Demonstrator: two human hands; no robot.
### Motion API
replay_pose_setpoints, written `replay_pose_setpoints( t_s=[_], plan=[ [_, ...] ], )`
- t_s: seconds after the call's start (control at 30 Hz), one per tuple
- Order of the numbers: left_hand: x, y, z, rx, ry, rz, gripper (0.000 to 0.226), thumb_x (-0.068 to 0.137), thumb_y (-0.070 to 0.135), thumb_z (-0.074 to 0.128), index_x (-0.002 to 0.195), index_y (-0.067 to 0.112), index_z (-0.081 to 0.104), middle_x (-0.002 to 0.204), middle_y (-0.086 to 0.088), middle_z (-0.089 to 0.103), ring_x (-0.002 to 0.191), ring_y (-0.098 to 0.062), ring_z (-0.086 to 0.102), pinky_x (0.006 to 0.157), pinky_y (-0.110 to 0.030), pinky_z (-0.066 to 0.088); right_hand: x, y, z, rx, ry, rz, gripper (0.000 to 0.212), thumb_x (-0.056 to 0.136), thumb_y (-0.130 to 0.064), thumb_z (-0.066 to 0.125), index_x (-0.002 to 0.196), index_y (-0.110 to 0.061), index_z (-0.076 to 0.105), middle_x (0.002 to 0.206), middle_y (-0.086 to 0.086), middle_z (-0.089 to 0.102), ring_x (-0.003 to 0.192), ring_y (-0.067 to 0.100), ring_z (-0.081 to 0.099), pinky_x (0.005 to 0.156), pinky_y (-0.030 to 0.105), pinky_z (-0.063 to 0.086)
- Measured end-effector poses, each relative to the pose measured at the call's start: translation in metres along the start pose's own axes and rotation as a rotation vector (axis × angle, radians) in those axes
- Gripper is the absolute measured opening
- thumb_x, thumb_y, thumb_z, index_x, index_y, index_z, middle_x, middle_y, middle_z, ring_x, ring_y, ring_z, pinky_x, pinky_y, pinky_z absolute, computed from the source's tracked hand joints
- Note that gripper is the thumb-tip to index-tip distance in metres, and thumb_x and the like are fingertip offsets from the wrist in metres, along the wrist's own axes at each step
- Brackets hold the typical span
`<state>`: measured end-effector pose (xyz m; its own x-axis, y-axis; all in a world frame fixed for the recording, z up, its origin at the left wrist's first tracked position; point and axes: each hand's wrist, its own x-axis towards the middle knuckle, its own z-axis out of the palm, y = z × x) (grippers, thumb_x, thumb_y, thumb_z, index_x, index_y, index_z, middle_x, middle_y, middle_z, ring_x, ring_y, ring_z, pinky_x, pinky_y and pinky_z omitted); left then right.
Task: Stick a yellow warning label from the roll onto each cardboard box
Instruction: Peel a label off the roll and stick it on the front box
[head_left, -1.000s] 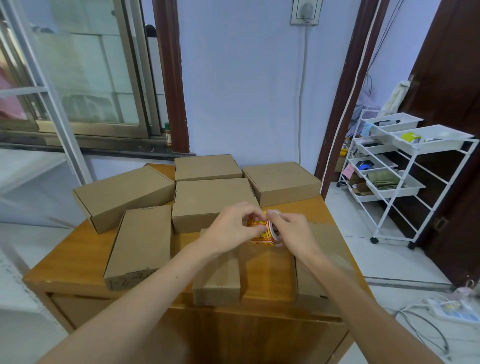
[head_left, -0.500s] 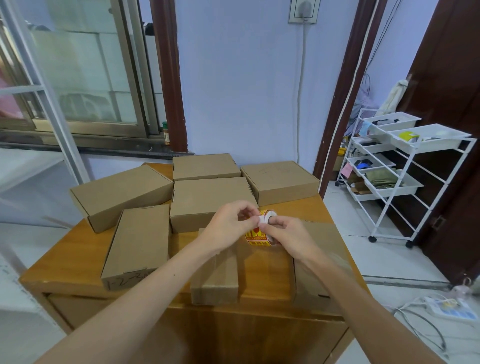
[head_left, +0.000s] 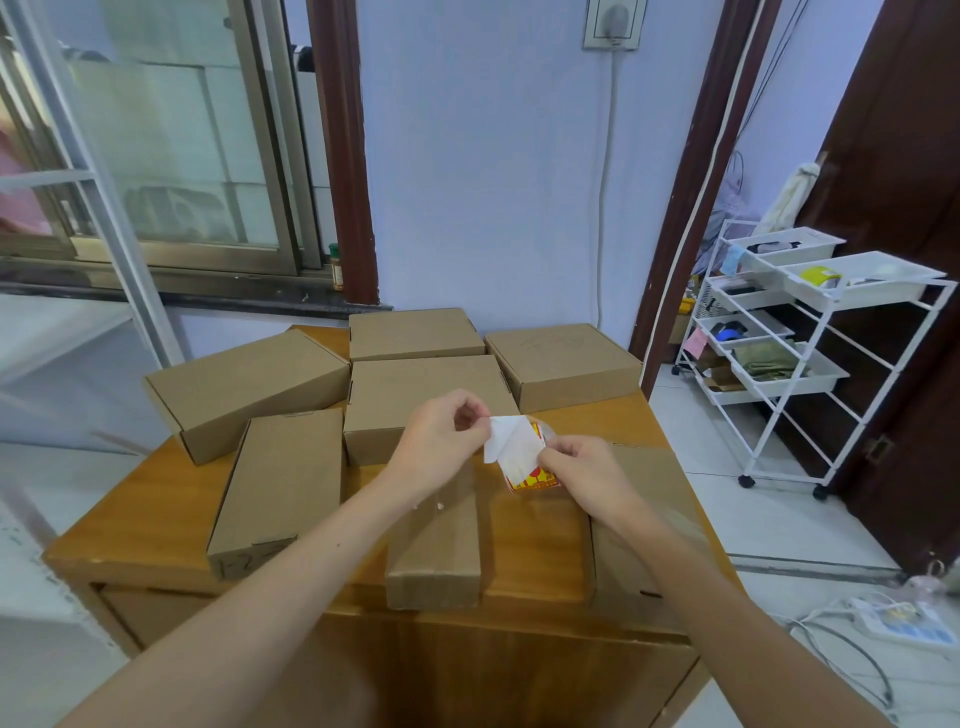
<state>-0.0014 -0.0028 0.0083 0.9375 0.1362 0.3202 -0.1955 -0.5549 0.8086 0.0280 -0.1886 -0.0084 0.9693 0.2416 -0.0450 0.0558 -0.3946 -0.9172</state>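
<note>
Several plain cardboard boxes lie on a wooden table; the middle box sits just behind my hands, and a narrow box lies under them. My left hand pinches the corner of a white strip that peels away from the yellow label roll. My right hand grips that roll from the right, and the yellow and red label faces show at the roll's lower edge. Both hands hover above the table, over the gap between the near boxes.
A flat box sits at the back right and a long box at the back left. Beside the table on the right stands a white wire trolley with trays. A power strip and cables lie on the floor.
My left hand has pulled away to the left, drawing a white strip out from the roll. Before, both hands were pressed together on the roll.
</note>
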Motion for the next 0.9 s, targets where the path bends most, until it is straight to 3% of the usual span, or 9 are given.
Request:
replay_pose_setpoints(
  t_s=[0.13, 0.27, 0.33, 0.4, 0.5, 0.6, 0.7, 0.8, 0.9],
  plan=[
    [0.001, -0.012, -0.019, 0.005, 0.124, -0.082, 0.005, 0.088, 0.013, 0.063, 0.089, 0.018, 0.061, 0.089, 0.003, 0.064, 0.086, -0.012, 0.062, 0.068, -0.023, 0.051, 0.004, 0.0, 0.001, -0.079, 0.059, 0.001, 0.033, 0.084, -0.021, 0.055, 0.081, 0.011, 0.064, 0.067, 0.017, 0.053, 0.065, 0.02, 0.047, 0.063, 0.031, 0.034],
    [-0.009, -0.019, -0.037, 0.11, 0.126, 0.012, 0.005, 0.091, 0.015, 0.063, 0.091, 0.02, 0.062, 0.09, 0.008, 0.066, 0.086, -0.006, 0.063, 0.072, -0.02, 0.052, 0.009, -0.002, 0.005, -0.271, 0.117, -0.047, 0.023, 0.082, -0.018, 0.056, 0.062, -0.011, 0.047, 0.063, 0.009, 0.038, 0.059, 0.018, 0.036, 0.053, 0.03, 0.023],
    [-0.018, -0.023, -0.04, 0.237, 0.002, 0.141, 0.005, 0.091, 0.014, 0.063, 0.091, 0.019, 0.065, 0.091, 0.007, 0.067, 0.086, -0.005, 0.063, 0.077, -0.022, 0.054, 0.012, 0.001, 0.005, -0.253, 0.141, -0.034, 0.025, 0.084, -0.018, 0.056, 0.062, -0.01, 0.048, 0.064, 0.009, 0.041, 0.059, 0.019, 0.037, 0.054, 0.032, 0.023],
    [-0.028, -0.033, -0.045, 0.353, -0.116, 0.271, 0.004, 0.09, 0.012, 0.064, 0.089, 0.016, 0.066, 0.093, 0.004, 0.068, 0.088, -0.006, 0.063, 0.08, -0.028, 0.055, 0.015, 0.003, 0.008, -0.202, 0.14, -0.01, 0.031, 0.084, -0.02, 0.056, 0.063, 0.003, 0.051, 0.065, 0.012, 0.045, 0.06, 0.019, 0.041, 0.057, 0.033, 0.026],
    [-0.04, -0.046, -0.053, 0.42, -0.206, 0.344, 0.004, 0.089, 0.012, 0.063, 0.089, 0.015, 0.065, 0.096, 0.002, 0.067, 0.09, -0.007, 0.062, 0.082, -0.031, 0.055, 0.017, 0.008, 0.014, -0.145, 0.134, 0.011, 0.04, 0.081, -0.026, 0.055, 0.084, 0.013, 0.062, 0.078, 0.028, 0.064, 0.066, 0.029, 0.061, 0.059, 0.039, 0.038],
    [-0.047, -0.052, -0.053, 0.425, -0.25, 0.353, 0.004, 0.088, 0.013, 0.062, 0.089, 0.016, 0.064, 0.094, 0.003, 0.067, 0.089, -0.009, 0.062, 0.081, -0.033, 0.054, 0.017, 0.009, 0.018, -0.148, 0.15, 0.006, 0.036, 0.085, -0.025, 0.056, 0.09, 0.008, 0.068, 0.095, 0.028, 0.069, 0.09, 0.04, 0.068, 0.066, 0.051, 0.052],
    [-0.048, -0.049, -0.052, 0.454, -0.279, 0.308, 0.008, 0.089, 0.02, 0.06, 0.095, 0.024, 0.063, 0.094, 0.009, 0.064, 0.09, -0.006, 0.056, 0.081, -0.032, 0.052, 0.015, 0.005, 0.021, -0.13, 0.142, 0.01, 0.029, 0.09, -0.023, 0.056, 0.094, -0.001, 0.074, 0.093, 0.015, 0.073, 0.086, 0.027, 0.071, 0.069, 0.039, 0.054],
    [-0.045, -0.044, -0.048, 0.507, -0.32, 0.281, 0.027, 0.093, 0.032, 0.055, 0.118, 0.032, 0.064, 0.107, 0.014, 0.061, 0.098, -0.006, 0.048, 0.084, -0.026, 0.048, 0.015, 0.004, 0.022, -0.114, 0.141, 0.009, 0.026, 0.092, -0.022, 0.056, 0.095, -0.005, 0.075, 0.094, 0.008, 0.074, 0.084, 0.018, 0.07, 0.065, 0.029, 0.05],
    [-0.038, -0.045, -0.038, 0.467, -0.31, 0.217, 0.03, 0.1, 0.039, 0.044, 0.123, 0.035, 0.063, 0.103, 0.014, 0.058, 0.094, -0.006, 0.046, 0.083, -0.026, 0.042, 0.015, 0.003, 0.023, -0.112, 0.143, -0.005, 0.026, 0.092, -0.022, 0.056, 0.09, -0.004, 0.075, 0.091, 0.011, 0.075, 0.083, 0.021, 0.071, 0.067, 0.034, 0.051]
  ],
)
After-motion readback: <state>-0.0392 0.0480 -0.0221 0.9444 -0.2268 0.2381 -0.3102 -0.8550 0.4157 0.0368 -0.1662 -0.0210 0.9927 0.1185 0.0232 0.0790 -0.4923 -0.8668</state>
